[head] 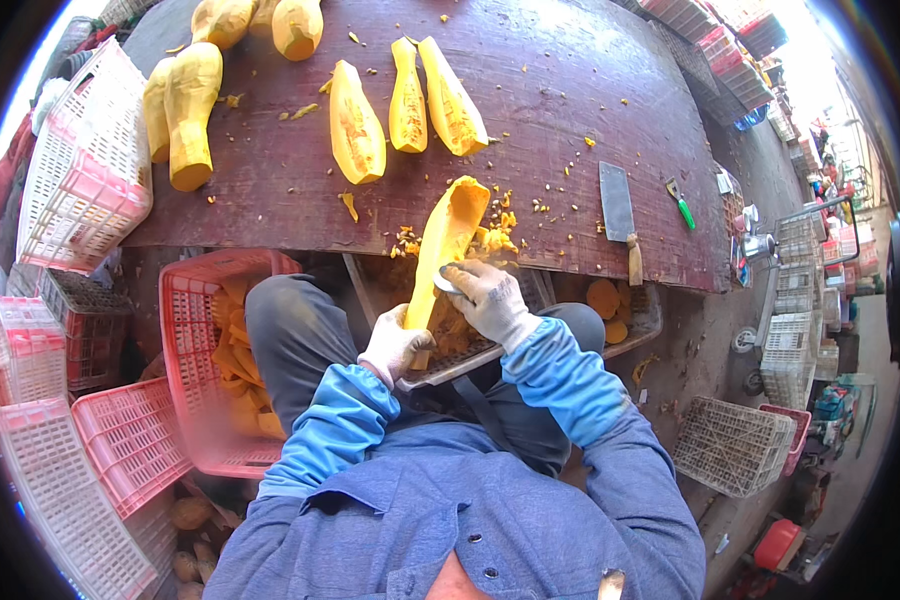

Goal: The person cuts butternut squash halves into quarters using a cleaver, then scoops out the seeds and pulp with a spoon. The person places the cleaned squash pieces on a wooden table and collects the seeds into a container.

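My left hand (395, 342), in a whitish glove, grips the lower end of a peeled, hollowed squash piece (442, 232), tilted over the table's near edge. In my right hand (489, 296), also gloved, is a round metal scraping tool (445, 281), close against the squash's right side; its handle is hidden. Pulp and seeds (499, 234) lie beside the squash on the dark red table (540, 135). Farther back lie a split squash piece (357, 124) and two more cut pieces (408, 97). Whole peeled squashes (193, 112) rest at the back left.
A cleaver (616, 202) and a green-handled peeler (681, 204) lie on the table's right. A pink crate (176, 360) of squash pieces stands left of my knees. Below my hands is a pulp-filled crate (450, 373); another crate (649, 330) holds round slices. Stacked crates (82, 172) flank the left.
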